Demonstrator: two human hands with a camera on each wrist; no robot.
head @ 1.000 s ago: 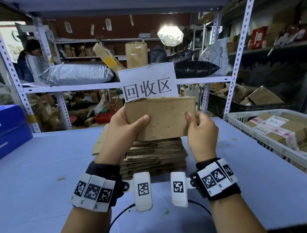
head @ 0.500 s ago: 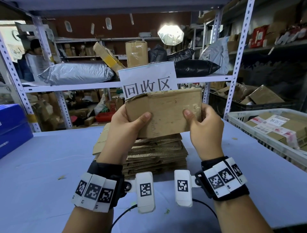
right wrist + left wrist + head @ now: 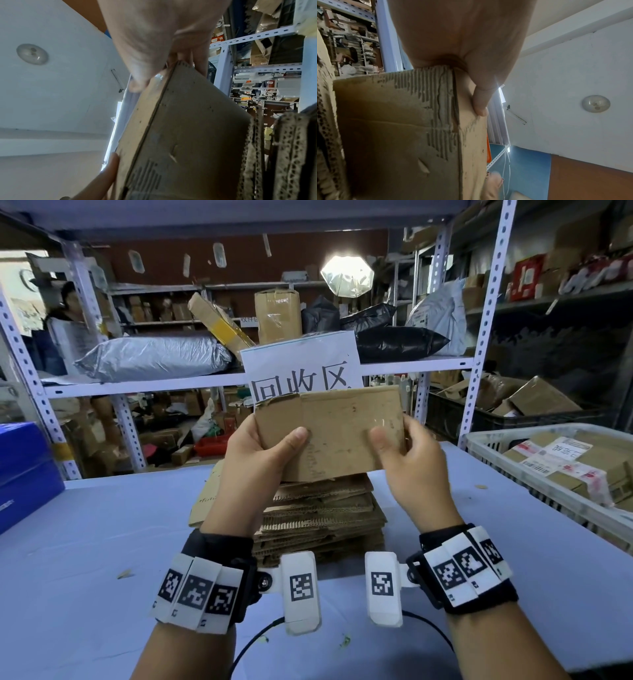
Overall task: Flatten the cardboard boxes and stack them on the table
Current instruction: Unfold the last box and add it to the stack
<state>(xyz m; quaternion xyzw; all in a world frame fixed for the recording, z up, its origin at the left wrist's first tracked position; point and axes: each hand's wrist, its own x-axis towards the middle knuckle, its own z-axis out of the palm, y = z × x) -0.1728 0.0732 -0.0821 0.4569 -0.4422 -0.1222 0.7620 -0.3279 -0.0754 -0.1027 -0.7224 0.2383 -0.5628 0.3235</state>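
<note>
Cardboard box [image 3: 330, 433] pinched between both hands' fingers [image 3: 298, 436].

Cardboard piece [image 3: 330, 433] sits higher in my view than a second ago, now covering the lower half of the sign's [image 3: 299, 368] characters. My right hand [image 3: 407, 470] has shifted along the right edge, thumb further in on the front face. Left hand [image 3: 260, 463] rides up with it.

The held cardboard [image 3: 329, 433] covers the lower edge of the paper sign [image 3: 299, 364] and the top of the flattened stack [image 3: 322, 518]. Fingers of both hands behind the cardboard are hidden in the head view. The white crate [image 3: 548, 470] is cut off by the right edge.
</note>
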